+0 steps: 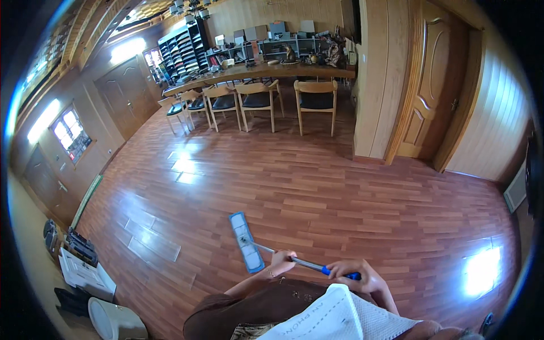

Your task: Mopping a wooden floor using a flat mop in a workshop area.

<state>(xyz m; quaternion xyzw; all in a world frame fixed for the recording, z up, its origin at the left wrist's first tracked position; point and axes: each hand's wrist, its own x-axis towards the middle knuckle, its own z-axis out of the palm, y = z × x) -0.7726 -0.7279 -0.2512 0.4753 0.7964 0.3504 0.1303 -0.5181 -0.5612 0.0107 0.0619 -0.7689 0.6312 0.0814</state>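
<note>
A flat mop (242, 241) with a pale blue-edged pad lies on the wood-patterned floor (317, 209) ahead of me. Its thin metal pole slants from the pad back toward my body on the right. My left hand (283, 263) is closed around the pole's middle part. Higher up, my right hand (357, 273) wraps the pole near its blue and black grip, whose dark end sticks out past the fingers. A white textured cloth or paper (334, 317) with printed lettering hangs in front of my chest.
Wooden chairs (316, 102) with dark seats line a long curved table (266, 71) at the back. At the right, a wooden door (425, 96) stands beside a panelled wall corner (374, 85). A white cabinet (85, 275) and a round white bin (113, 320) sit at the left.
</note>
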